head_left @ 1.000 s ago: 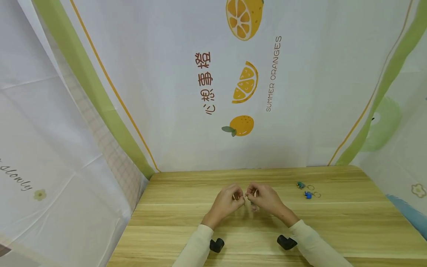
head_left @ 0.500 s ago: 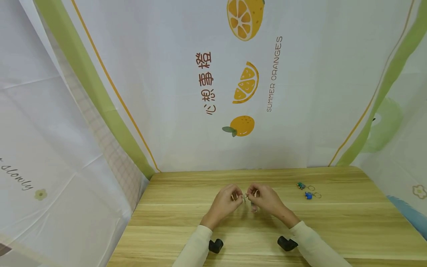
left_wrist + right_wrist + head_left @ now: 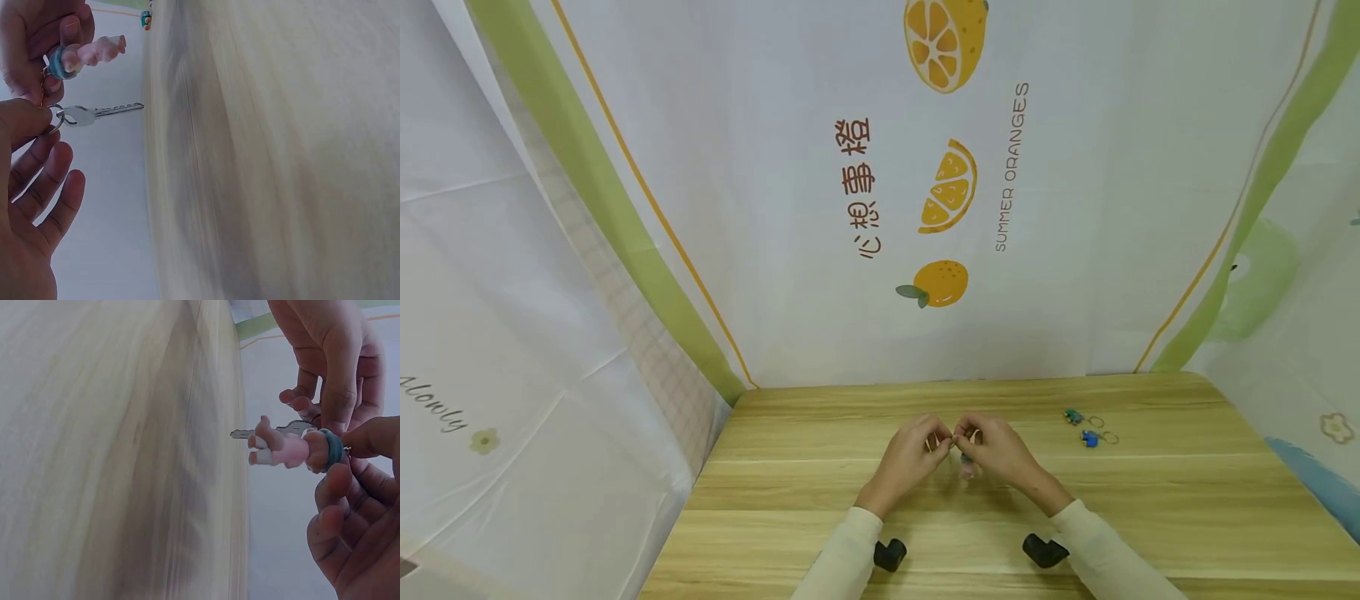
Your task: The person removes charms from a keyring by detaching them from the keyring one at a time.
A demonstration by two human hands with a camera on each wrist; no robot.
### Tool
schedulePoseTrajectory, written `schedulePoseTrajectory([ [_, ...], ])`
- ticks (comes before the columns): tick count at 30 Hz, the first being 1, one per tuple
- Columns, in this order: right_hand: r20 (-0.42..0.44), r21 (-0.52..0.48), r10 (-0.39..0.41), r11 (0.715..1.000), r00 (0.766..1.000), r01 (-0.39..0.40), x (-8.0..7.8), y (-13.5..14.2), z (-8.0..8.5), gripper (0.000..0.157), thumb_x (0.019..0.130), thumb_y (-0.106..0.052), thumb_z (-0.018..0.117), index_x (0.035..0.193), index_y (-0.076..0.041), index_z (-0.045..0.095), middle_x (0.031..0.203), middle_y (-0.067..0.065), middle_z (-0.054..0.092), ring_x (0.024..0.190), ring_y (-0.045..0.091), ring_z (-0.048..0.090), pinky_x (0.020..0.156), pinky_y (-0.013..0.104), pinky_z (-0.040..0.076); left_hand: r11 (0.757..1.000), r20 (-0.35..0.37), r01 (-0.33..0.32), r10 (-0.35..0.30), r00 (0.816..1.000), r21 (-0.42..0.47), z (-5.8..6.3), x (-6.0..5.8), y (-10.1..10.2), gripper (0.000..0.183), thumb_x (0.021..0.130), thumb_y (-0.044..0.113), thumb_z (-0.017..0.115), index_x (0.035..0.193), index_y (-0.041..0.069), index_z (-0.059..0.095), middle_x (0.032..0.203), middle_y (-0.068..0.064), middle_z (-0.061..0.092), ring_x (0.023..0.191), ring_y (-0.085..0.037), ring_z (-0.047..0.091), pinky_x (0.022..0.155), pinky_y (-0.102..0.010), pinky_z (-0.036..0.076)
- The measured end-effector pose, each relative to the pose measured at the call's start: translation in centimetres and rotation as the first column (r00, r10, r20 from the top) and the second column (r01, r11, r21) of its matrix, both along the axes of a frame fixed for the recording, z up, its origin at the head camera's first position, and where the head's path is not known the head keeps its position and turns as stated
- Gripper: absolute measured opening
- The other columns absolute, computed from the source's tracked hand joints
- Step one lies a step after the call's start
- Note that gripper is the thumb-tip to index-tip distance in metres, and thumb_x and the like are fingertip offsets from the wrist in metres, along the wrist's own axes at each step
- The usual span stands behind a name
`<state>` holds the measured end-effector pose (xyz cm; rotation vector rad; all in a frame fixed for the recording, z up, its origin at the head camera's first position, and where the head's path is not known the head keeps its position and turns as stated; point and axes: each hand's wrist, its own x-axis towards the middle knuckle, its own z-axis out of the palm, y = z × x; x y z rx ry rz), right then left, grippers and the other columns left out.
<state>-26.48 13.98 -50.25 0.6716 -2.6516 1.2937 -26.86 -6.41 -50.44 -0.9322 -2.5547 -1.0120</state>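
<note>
My left hand (image 3: 910,457) pinches a small metal ring (image 3: 58,120) with a silver key (image 3: 81,115) hanging from it. Close against it, my right hand (image 3: 998,452) pinches the metal fitting at the top of a figurine keychain (image 3: 297,450). That charm is a little pink figure with a teal cap (image 3: 61,62), and it dangles below the right fingers. The fingertips of both hands meet over the tabletop. Whether the key's ring and the keychain's fitting are linked is hidden by the fingers.
Toward the back right of the wooden table (image 3: 775,492) lie a green figurine keychain (image 3: 1073,416) and a blue one (image 3: 1089,439), each with a ring. A white curtain printed with oranges (image 3: 942,283) hangs behind the table's far edge. Black wrist mounts (image 3: 1045,551) sit by both sleeves.
The small gap between the two hands has closed, and their fingertips now touch. The pink figurine hangs slightly farther left. The keychains on the table stay put.
</note>
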Motion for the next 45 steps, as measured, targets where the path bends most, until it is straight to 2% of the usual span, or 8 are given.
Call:
schedulePoseTrajectory([
  [6, -0.006, 0.006, -0.005, 1.000, 1.000, 0.005, -0.05, 0.08, -0.19, 0.006, 0.103, -0.012, 0.070, 0.097, -0.014, 0.072, 0.086, -0.002, 0.072, 0.059, 0.003, 0.054, 0.054, 0.023, 0.046, 1.000, -0.036, 0.001, -0.001, 0.999, 0.005, -0.02, 0.09, -0.07, 0.005, 0.102, 0.009, 0.073, 0.098, 0.013, 0.073, 0.095, 0.001, 0.071, 0.080, -0.007, 0.061, 0.070, -0.015, 0.052],
  [14, 0.032, -0.009, 0.007, 1.000, 0.999, -0.006, -0.11, 0.11, -0.27, 0.007, 0.104, -0.014, 0.068, 0.098, -0.013, 0.071, 0.080, -0.004, 0.069, 0.057, 0.006, 0.057, 0.052, 0.023, 0.044, 1.000, -0.052, 0.003, -0.002, 0.999, 0.021, -0.04, 0.16, -0.13, 0.005, 0.101, 0.011, 0.075, 0.097, 0.012, 0.073, 0.094, 0.000, 0.071, 0.080, -0.006, 0.060, 0.070, -0.016, 0.053],
  [21, 0.052, -0.030, 0.025, 0.999, 0.998, -0.023, -0.17, 0.38, -0.30, 0.009, 0.106, -0.015, 0.067, 0.099, -0.010, 0.071, 0.078, 0.000, 0.070, 0.057, 0.012, 0.062, 0.055, 0.024, 0.045, 0.998, -0.015, -0.009, 0.010, 1.000, 0.060, -0.32, 0.06, -0.27, 0.007, 0.105, 0.018, 0.070, 0.100, 0.014, 0.073, 0.095, 0.002, 0.071, 0.079, -0.001, 0.057, 0.073, -0.016, 0.054],
  [28, 0.067, -0.012, 0.011, 1.000, 0.998, -0.010, -0.02, 0.43, -0.09, 0.009, 0.106, -0.016, 0.067, 0.100, -0.010, 0.071, 0.080, -0.003, 0.069, 0.060, 0.013, 0.063, 0.057, 0.024, 0.046, 0.996, 0.006, -0.007, 0.006, 1.000, 0.092, -0.28, 0.10, -0.30, 0.010, 0.106, 0.019, 0.069, 0.099, 0.012, 0.072, 0.094, 0.001, 0.070, 0.078, -0.001, 0.056, 0.072, -0.017, 0.054],
  [36, 0.053, -0.009, 0.003, 1.000, 0.999, -0.002, 0.12, 0.44, 0.48, 0.008, 0.105, -0.015, 0.067, 0.098, -0.012, 0.071, 0.086, 0.008, 0.073, 0.060, 0.009, 0.058, 0.055, 0.025, 0.046, 0.997, 0.070, 0.010, -0.015, 0.997, 0.072, -0.25, 0.03, -0.52, 0.005, 0.105, 0.018, 0.070, 0.104, 0.013, 0.071, 0.097, 0.002, 0.069, 0.082, -0.001, 0.058, 0.073, -0.018, 0.054],
  [42, 0.012, 0.013, 0.023, 1.000, 1.000, -0.023, -0.15, 0.32, 0.16, 0.006, 0.104, -0.015, 0.069, 0.099, -0.015, 0.071, 0.086, -0.003, 0.070, 0.060, 0.004, 0.053, 0.055, 0.024, 0.047, 0.998, 0.127, 0.022, -0.030, 0.991, 0.063, -0.28, -0.09, -0.51, 0.008, 0.107, 0.020, 0.067, 0.105, 0.014, 0.073, 0.100, 0.001, 0.070, 0.084, -0.003, 0.059, 0.074, -0.018, 0.053],
  [45, -0.007, 0.002, 0.049, 0.999, 0.999, -0.049, -0.24, 0.26, 0.00, 0.005, 0.104, -0.015, 0.069, 0.100, -0.016, 0.071, 0.088, -0.004, 0.070, 0.058, 0.003, 0.052, 0.053, 0.024, 0.048, 0.998, 0.133, 0.023, -0.030, 0.991, 0.058, -0.28, -0.06, -0.48, 0.011, 0.108, 0.021, 0.065, 0.106, 0.014, 0.073, 0.100, 0.001, 0.070, 0.084, -0.002, 0.058, 0.074, -0.018, 0.053],
])
